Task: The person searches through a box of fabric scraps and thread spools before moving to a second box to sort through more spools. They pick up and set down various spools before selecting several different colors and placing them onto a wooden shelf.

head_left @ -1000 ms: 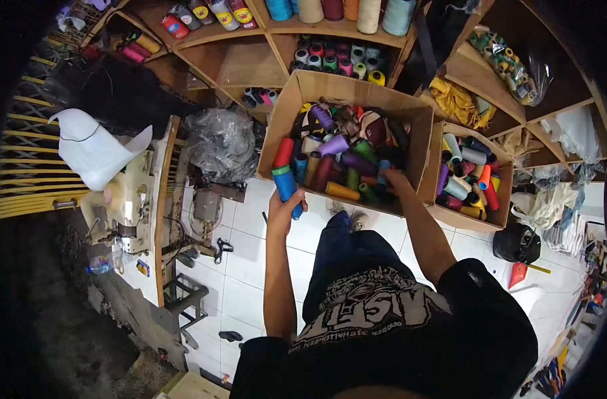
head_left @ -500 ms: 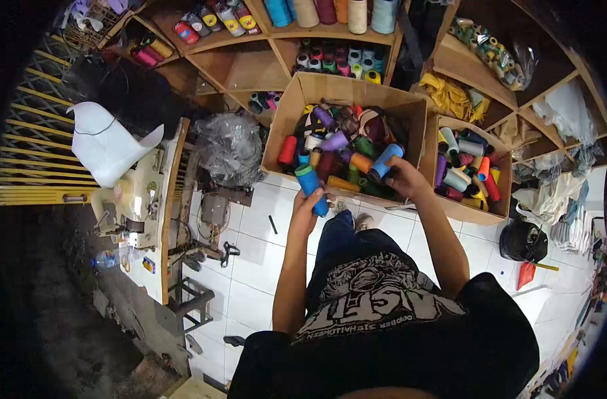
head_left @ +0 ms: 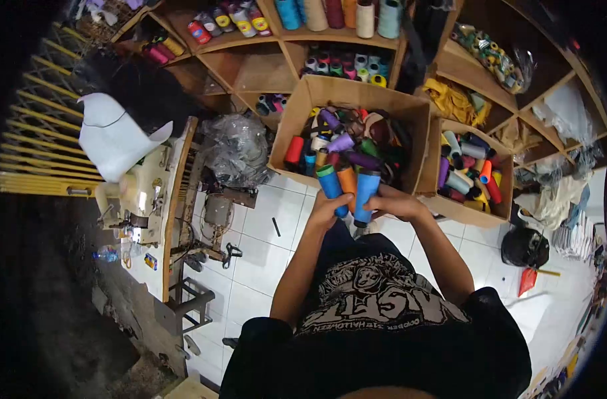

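Note:
My left hand (head_left: 328, 211) is closed round a blue thread spool (head_left: 331, 189) that has a green end. In my right hand (head_left: 394, 203) is a lighter blue thread spool (head_left: 366, 197), held upright close beside the first. Both spools are in front of my body, over the near edge of a large cardboard box (head_left: 283, 136). Inside that box lie more spools, among them a red spool (head_left: 294, 150), a purple spool (head_left: 341, 142) and an orange spool (head_left: 347, 179). The orange one shows between the two blue spools.
A smaller cardboard box (head_left: 463, 211) of spools stands to the right. Wooden shelves (head_left: 250, 48) with thread cones rise behind. At left is a sewing machine (head_left: 138, 193) on a table, with a stool (head_left: 196, 299) below. A black bag (head_left: 524, 247) lies on the tiled floor at right.
My right hand has brought the lighter blue spool out from over the large box, toward me and left. The two blue spools are now side by side. The view has shifted slightly.

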{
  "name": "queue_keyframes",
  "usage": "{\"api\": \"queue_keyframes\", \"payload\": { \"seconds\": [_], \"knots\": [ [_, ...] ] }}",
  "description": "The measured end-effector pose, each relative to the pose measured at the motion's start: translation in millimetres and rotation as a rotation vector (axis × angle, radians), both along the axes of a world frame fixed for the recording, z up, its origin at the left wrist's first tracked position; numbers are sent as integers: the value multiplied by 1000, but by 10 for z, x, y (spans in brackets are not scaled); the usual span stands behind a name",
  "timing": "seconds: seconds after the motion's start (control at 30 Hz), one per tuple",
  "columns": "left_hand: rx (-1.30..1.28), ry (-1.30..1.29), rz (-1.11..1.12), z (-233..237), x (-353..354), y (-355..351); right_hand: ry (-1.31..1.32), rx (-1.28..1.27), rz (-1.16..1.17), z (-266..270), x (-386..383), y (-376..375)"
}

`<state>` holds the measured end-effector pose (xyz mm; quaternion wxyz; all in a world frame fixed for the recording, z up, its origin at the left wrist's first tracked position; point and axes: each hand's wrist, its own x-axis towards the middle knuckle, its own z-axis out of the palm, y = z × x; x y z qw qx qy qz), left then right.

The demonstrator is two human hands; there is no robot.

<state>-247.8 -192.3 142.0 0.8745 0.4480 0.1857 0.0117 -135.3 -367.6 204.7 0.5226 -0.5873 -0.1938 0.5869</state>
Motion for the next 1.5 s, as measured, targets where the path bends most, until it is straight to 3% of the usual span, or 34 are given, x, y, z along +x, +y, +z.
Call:
{"api": "queue_keyframes", "payload": {
  "seconds": [0.13,0.17,0.27,0.3,0.4,0.43,0.53,0.67,0.73,0.8,0.9,1.0,1.03,1.13,1.27,1.33,1.37,1.47,1.5],
  "knots": [
    [-117,-113,62,139,-108,155,-161,-64,-107,184,87,182],
    [-188,-157,73,195,-153,207,-265,144,-210,19,42,260],
    [-270,-213,158,74,-254,404,-647,-174,23,194,-78,705],
    [-265,-187,208,20,-303,461,-744,-51,31,118,-116,882],
    [-405,-162,304,-287,-502,794,-677,136,76,-174,-270,1455],
    [-400,-175,320,-311,-561,938,-732,-20,225,-164,-283,1608],
    [-474,-169,268,-318,-765,1466,-727,60,120,-249,-379,2085],
    [-386,-334,140,15,-833,2230,-768,-295,-272,-403,-5,2287],
    [-369,-320,47,-58,-921,2692,-890,-398,-507,-1025,409,2078],
    [-296,-173,62,10,-986,3060,-1088,-535,-545,-1738,885,1824],
    [-242,-105,35,42,-987,3485,-1664,-615,-315,-2556,1135,1714],
    [-230,-83,4,-35,-902,3741,-1617,-998,-116,-2115,918,2135],
    [-228,-83,10,-52,-868,3783,-1723,-1060,48,-2009,933,2189],
    [-242,-83,56,-8,-773,3760,-1658,-1007,290,-2070,1079,2066],
    [-315,-196,176,14,-627,3740,-1474,-997,169,-1865,1333,1734],
    [-369,-177,243,-31,-630,3767,-1048,-802,45,-1563,1493,1606],
    [-373,-201,276,-29,-618,3797,-633,-642,-89,-919,1443,1801],
    [-308,-227,294,-38,-598,3990,-314,-134,-437,-477,1209,2204],
    [-313,-226,297,-66,-616,4086,-279,-39,-419,-339,1148,2445]
  ]
}}
